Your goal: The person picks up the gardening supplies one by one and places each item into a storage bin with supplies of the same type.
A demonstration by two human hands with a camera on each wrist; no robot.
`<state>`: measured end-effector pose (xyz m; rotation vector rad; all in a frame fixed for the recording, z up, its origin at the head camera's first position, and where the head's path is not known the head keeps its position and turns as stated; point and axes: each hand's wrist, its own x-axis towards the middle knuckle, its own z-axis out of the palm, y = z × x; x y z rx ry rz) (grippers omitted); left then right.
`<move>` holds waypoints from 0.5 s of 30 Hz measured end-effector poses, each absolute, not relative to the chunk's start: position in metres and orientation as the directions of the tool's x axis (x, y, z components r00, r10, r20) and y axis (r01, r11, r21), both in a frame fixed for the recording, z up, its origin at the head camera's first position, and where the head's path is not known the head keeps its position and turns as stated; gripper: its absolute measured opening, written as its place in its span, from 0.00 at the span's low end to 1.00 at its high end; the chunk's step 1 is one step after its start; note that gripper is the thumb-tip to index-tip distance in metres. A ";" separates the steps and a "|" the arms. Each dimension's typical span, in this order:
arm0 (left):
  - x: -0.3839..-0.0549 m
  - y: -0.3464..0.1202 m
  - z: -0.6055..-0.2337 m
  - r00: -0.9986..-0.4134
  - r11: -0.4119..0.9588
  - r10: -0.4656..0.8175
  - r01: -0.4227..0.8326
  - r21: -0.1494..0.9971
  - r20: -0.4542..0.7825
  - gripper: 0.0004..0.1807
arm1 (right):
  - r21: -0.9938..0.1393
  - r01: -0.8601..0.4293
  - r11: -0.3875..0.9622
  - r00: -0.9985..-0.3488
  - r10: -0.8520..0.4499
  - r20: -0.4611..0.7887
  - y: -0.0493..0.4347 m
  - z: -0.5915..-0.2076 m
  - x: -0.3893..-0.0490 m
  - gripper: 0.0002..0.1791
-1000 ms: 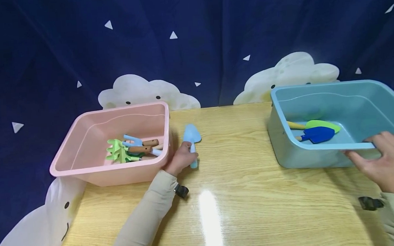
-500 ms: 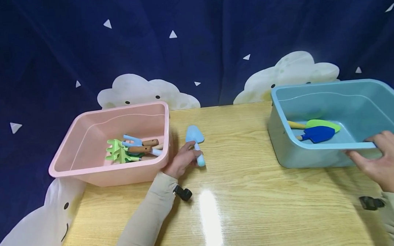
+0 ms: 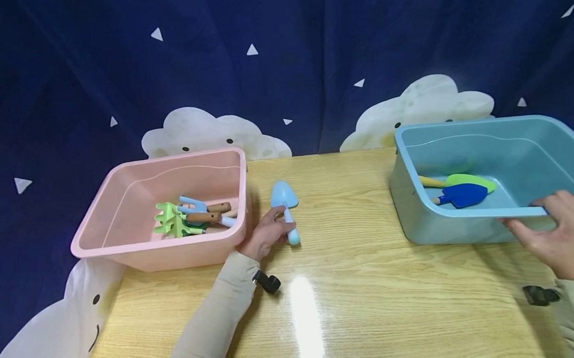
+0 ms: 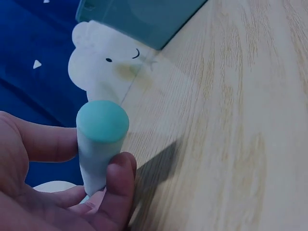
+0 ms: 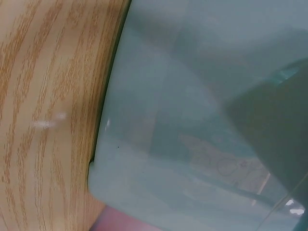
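My left hand [image 3: 267, 233] pinches the handle of a light blue toy trowel [image 3: 283, 194] between thumb and fingers, just right of the pink bin [image 3: 141, 250]. Its blade points away from me. In the left wrist view, the handle's teal end cap [image 4: 103, 121] faces the camera, and a shadow falls on the table beside it. My right hand [image 3: 570, 233] grips the near rim of the blue bin [image 3: 462, 230], thumb outside. Inside that bin lie a dark blue trowel [image 3: 465, 195] and a lime green trowel [image 3: 470, 180] with a yellow handle.
Several toy garden tools sit in the pink bin, among them a green rake [image 3: 166, 219] and a light blue fork [image 3: 194, 204] near brown handles. Both bins stand on a wooden table [image 3: 369, 298]. A dark blue curtain [image 3: 291, 66] hangs behind.
The light blue trowel has shifted slightly right, and its handle end has swung right, showing the teal cap. My left hand moved a little with it. My right hand stays on the rim.
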<state>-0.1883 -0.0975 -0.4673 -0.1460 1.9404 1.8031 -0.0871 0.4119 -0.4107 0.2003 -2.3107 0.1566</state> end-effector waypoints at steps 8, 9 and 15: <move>-0.190 -0.095 -0.469 -0.900 0.129 0.194 -0.371 0.920 -0.390 0.39 | -0.041 -0.208 0.977 -0.680 -0.115 0.724 0.412 -0.408 -0.086 0.54; -0.190 -0.093 -0.468 -0.904 0.136 0.188 -0.362 0.922 -0.383 0.39 | -0.041 -0.212 0.976 -0.679 -0.117 0.725 0.413 -0.407 -0.086 0.54; -0.193 -0.080 -0.452 -0.925 0.143 0.201 -0.298 0.944 -0.322 0.40 | -0.058 -0.206 0.977 -0.689 -0.103 0.717 0.414 -0.408 -0.086 0.52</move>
